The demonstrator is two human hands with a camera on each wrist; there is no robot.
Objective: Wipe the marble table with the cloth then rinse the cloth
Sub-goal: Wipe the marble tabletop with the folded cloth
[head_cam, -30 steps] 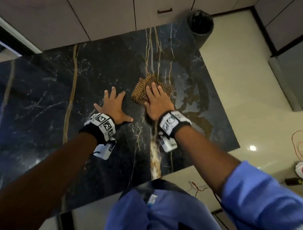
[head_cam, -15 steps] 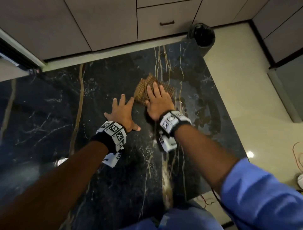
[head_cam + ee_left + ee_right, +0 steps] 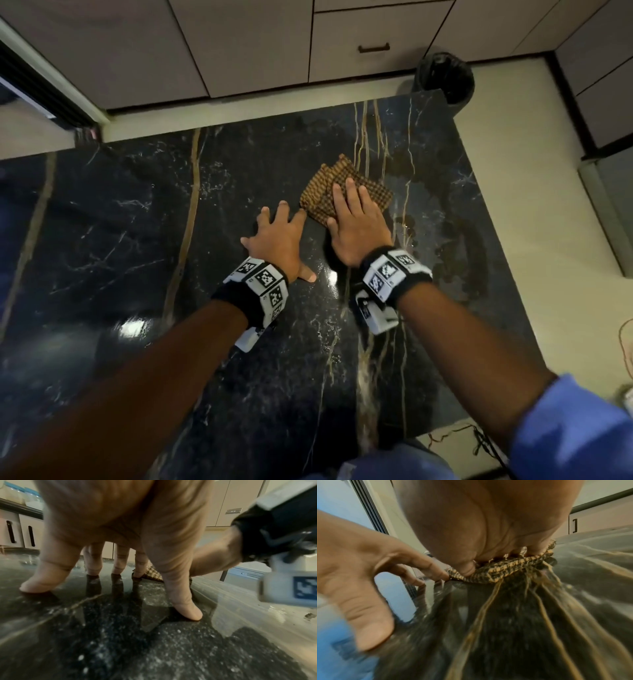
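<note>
checked brown cloth (image 3: 346,192) flat under open right hand (image 3: 356,229); left hand (image 3: 279,240) spread on marble table (image 3: 137,240)

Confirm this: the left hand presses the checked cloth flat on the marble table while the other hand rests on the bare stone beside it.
Wrong hand. The right hand presses the checked cloth flat on the marble table; the left hand rests on bare stone beside it. The head view shows this.
</note>
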